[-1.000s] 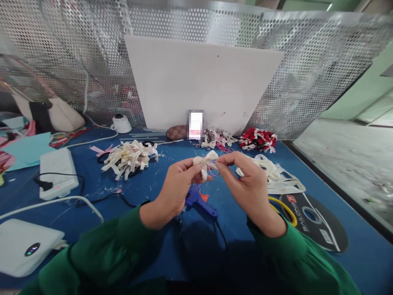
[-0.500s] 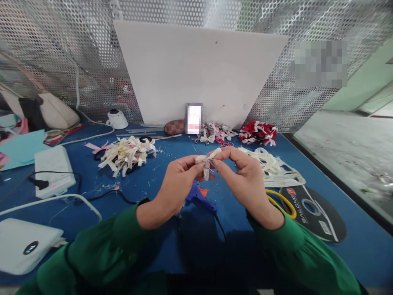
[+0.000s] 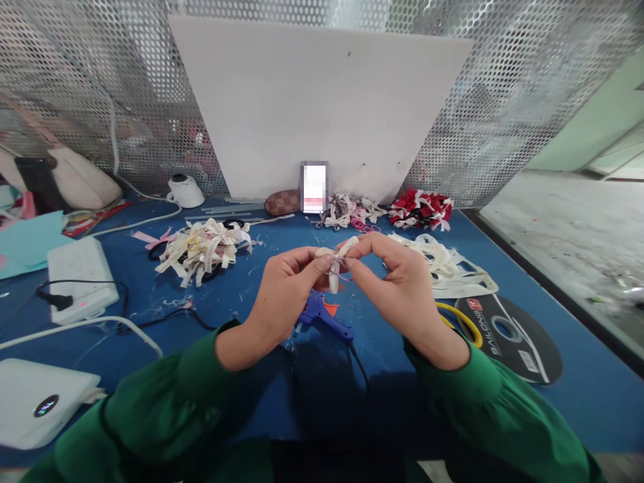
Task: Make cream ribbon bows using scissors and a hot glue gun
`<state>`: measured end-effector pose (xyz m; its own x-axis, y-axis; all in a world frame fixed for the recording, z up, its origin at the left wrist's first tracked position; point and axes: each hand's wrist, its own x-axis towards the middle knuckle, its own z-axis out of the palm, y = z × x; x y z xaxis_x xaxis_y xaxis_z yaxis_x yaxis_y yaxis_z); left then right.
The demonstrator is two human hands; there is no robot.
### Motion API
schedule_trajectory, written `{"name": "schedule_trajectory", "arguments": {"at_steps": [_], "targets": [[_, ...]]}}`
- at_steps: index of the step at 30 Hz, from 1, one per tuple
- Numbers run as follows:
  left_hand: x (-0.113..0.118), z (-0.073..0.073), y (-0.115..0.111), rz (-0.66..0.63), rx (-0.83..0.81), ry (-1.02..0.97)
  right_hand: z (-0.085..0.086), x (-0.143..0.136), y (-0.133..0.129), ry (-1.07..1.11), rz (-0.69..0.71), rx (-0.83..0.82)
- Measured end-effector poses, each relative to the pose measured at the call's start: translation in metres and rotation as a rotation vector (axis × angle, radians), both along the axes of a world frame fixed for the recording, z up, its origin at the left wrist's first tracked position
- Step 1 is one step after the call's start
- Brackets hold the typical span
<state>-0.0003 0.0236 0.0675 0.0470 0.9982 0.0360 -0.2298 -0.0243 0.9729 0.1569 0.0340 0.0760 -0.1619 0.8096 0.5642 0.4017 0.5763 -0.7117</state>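
While holding a cream bow (image 3: 333,282) above the middle of the blue surface (image 3: 282,235), pinches it from both sides. Grips its left part between thumb and forefinger of the left hand (image 3: 274,298), nearly closed, with the remaining fingers partly hidden behind. Pinches near the bow's centre, beside a thin purple loop (image 3: 343,277), with the thumb and forefinger tips of the right hand (image 3: 402,288), otherwise loosely curled. Cannot tell the right fingertips' exact hold on the loop. Has a blue glue gun (image 3: 329,322) lying below the hands, between the forearms, toward the surface's front edge. Shows a heap of cream bows (image 3: 206,248) to the left, toward the back edge; along that edge, a checked pouch (image 3: 282,202), a lit phone (image 3: 314,189) and, near the back right corner, a red-and-white heap (image 3: 420,206). Toward the right edge, has loose cream ribbon (image 3: 437,255), a yellow ring (image 3: 465,322) and a black disc (image 3: 508,329). Near the front left corner, shows a white box with a small display (image 3: 45,402).
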Motion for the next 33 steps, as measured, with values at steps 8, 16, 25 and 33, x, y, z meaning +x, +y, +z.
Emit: {"name": "schedule_trajectory", "arguments": {"at_steps": [8,16,25,33], "targets": [[-0.003,-0.007,0.0027,-0.023,0.113,0.064,-0.0001,-0.0005,-0.0011,-0.055,-0.008,0.045],[-0.0018,-0.0031,-0.0003,0.019,0.219,0.203,-0.0004,0.0004,-0.0017,-0.075,-0.049,0.048],[-0.0034,-0.0028,-0.0015,0.116,0.374,0.5,-0.0015,-0.0014,-0.0013,-0.063,-0.064,0.027],[-0.0051,-0.0048,-0.0021,0.218,0.547,0.712,-0.0007,-0.0022,-0.0021,-0.053,-0.07,-0.006]]}}
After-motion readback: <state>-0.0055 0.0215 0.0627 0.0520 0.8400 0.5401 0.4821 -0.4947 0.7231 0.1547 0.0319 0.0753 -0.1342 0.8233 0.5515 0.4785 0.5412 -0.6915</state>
